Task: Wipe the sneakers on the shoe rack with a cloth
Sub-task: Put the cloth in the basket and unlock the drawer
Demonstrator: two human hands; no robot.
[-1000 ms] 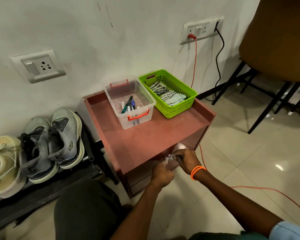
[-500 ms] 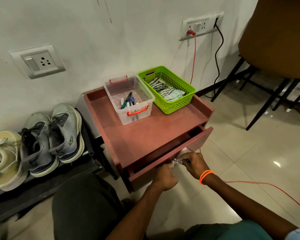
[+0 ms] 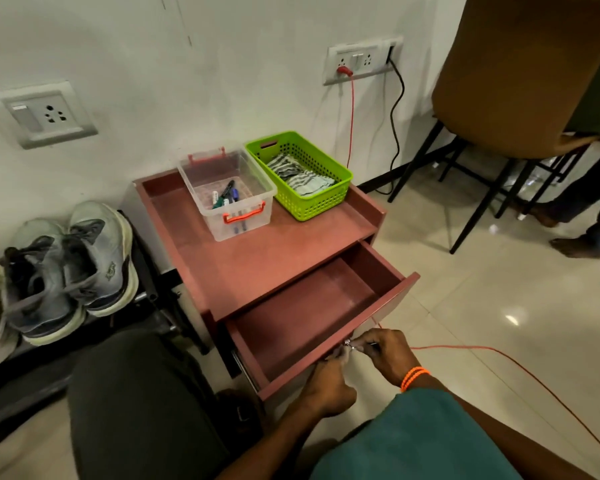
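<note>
Both hands (image 3: 357, 362) grip the open drawer (image 3: 312, 306) front

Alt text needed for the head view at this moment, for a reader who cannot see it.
Both hands, left hand and right hand, grip the handle of an open drawer with nothing visible inside, in a reddish side table. Grey sneakers sit on the shoe rack to its left.

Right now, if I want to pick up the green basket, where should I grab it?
Take the green basket by its two short ends, coming down from above. The far end has a handle slot cut under the rim for fingers. The clear box crowds its left side, so a sideways grab there looks awkward.
</note>
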